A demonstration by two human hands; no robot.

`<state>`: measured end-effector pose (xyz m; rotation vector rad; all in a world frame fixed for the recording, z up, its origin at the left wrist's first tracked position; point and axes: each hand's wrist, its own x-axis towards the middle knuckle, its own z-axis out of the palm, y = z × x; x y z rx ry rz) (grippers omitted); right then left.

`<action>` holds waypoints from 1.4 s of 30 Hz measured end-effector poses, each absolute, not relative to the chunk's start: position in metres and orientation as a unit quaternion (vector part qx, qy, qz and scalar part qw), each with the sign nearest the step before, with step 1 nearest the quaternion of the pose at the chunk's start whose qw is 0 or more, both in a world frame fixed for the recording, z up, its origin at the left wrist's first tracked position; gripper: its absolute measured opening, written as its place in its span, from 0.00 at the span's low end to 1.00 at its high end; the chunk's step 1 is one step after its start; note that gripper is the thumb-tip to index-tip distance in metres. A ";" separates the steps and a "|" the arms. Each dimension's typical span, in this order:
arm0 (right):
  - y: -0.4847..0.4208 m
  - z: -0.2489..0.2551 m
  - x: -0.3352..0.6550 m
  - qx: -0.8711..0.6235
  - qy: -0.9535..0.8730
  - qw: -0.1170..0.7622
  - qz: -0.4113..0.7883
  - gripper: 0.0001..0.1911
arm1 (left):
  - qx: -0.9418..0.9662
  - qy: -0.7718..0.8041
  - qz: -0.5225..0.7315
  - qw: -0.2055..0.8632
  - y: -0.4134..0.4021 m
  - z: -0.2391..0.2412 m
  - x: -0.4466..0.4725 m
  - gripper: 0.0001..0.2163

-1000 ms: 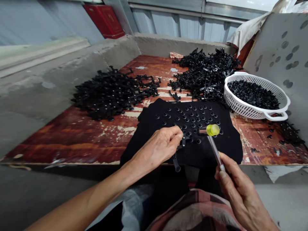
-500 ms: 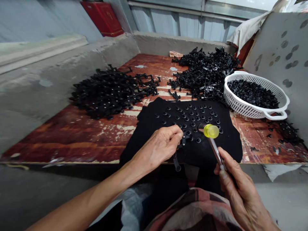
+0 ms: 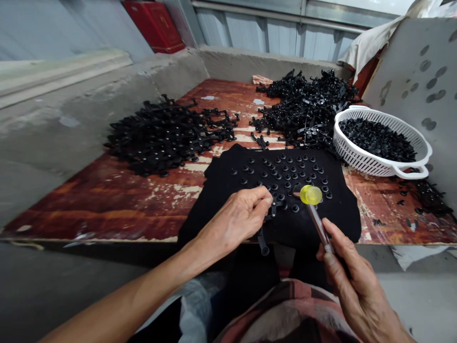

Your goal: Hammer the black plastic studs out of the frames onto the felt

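Note:
My left hand (image 3: 248, 209) is closed on a black jointed plastic piece (image 3: 263, 242), whose ends stick out beyond and below the fingers over the front of a black cloth (image 3: 221, 205). My right hand (image 3: 352, 271) grips the metal handle of a hammer (image 3: 319, 224) with a yellow, translucent head, held just above the cloth to the right of my left hand. On the cloth stand several small round black caps (image 3: 295, 208), spread out between and beyond both hands. What the left fingertips pinch is partly hidden by the fingers.
A heap of black jointed pieces (image 3: 167, 138) lies at the left of the worn red tabletop (image 3: 143, 205). Another black heap (image 3: 307, 105) is at the back. On the right, a white basket (image 3: 380, 166) holds small black parts. Low concrete walls (image 3: 107, 105) border the table.
The hammer head has shifted very slightly to the left, still above the cloth. My left hand keeps its grip on the black piece; the view has moved a little.

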<state>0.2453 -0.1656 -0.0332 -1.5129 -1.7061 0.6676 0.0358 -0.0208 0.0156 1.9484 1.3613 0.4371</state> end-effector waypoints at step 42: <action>-0.167 -0.008 0.255 -0.577 -0.719 0.344 0.176 0.33 | 0.770 0.507 0.195 0.335 -0.022 0.014 0.038 0.12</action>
